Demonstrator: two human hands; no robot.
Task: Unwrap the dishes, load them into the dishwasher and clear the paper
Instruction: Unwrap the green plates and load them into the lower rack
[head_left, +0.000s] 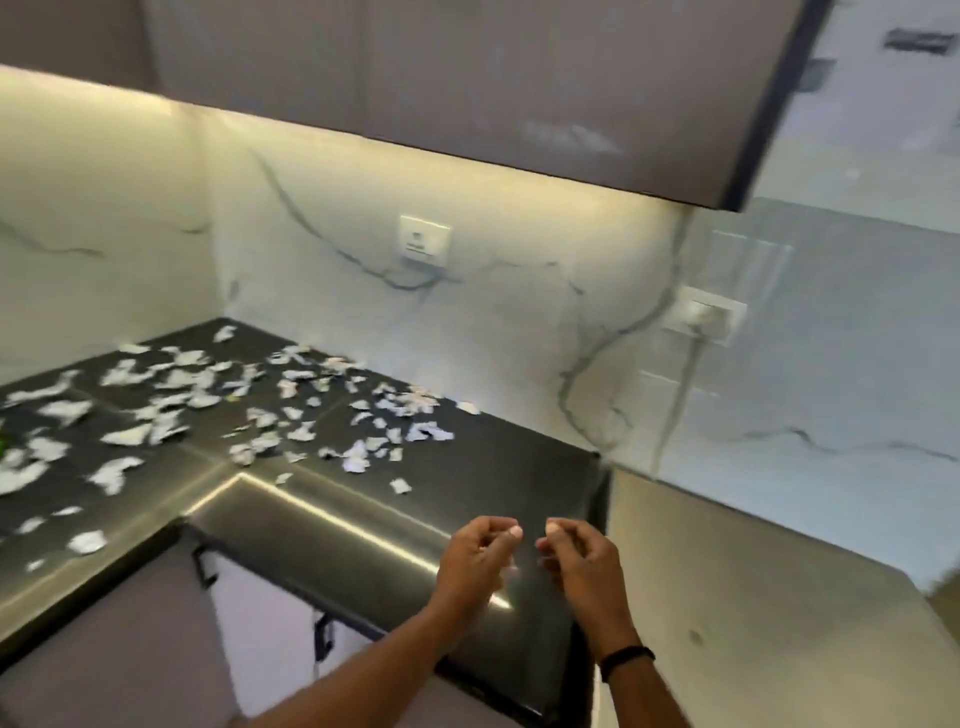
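Marble-patterned wall panels (519, 291), white with grey veins, back an L-shaped dark counter (374, 525) whose polished top mirrors the strip light under one long grey wall cabinet (467, 78). That cabinet's lower edge hangs over the rear of the counter, well above the work surface. The counter's right end stops at a rounded corner beside a pale panel (753, 597), and its near edge runs diagonally above the grey lower cabinet fronts (156, 649), where two dark handles show. Two wall sockets sit on the backsplash, one white plate (425, 237) over the counter and a second (704, 313) farther right. Torn white paper scraps (171, 395) lie scattered over the left and rear of the counter, too many and too blurred to count; the near right stretch of the counter is bare. No dishes or dishwasher appear in view. Both hands hover close together, apart from each other, over the bare right end. Left hand (475, 564) has fingers curled inward with the thumb up, and right hand (582, 564), with a dark band (626, 657) on its wrist, is curled likewise; whether either pinches a scrap I cannot tell.
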